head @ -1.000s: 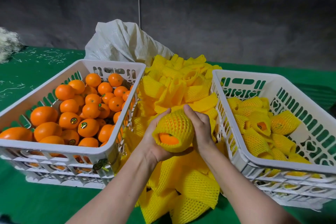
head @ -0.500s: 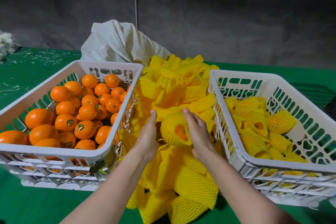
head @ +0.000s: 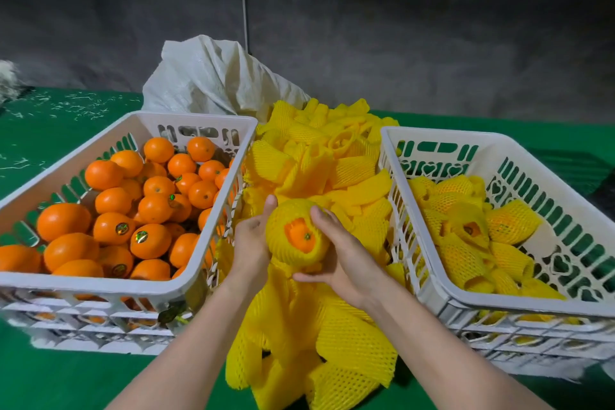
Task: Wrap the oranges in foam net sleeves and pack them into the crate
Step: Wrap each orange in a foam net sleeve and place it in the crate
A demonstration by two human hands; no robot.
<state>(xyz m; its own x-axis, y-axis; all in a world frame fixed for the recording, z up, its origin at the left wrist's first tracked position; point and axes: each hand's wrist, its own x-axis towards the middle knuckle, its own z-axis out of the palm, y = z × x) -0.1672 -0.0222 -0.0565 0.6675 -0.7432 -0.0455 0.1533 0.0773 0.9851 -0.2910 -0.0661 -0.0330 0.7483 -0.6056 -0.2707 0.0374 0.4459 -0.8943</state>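
An orange (head: pixel 299 236), mostly hidden by its foam net sleeve (head: pixel 286 215), is clasped in the grip of left hand (head: pixel 251 243) and right hand (head: pixel 342 258), stem end turned toward the camera.

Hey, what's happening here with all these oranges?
A person holds an orange between the left hand and right hand, above a pile of sleeves. A yellow sleeve covers most of it. The left crate holds bare oranges; the right crate holds wrapped ones.
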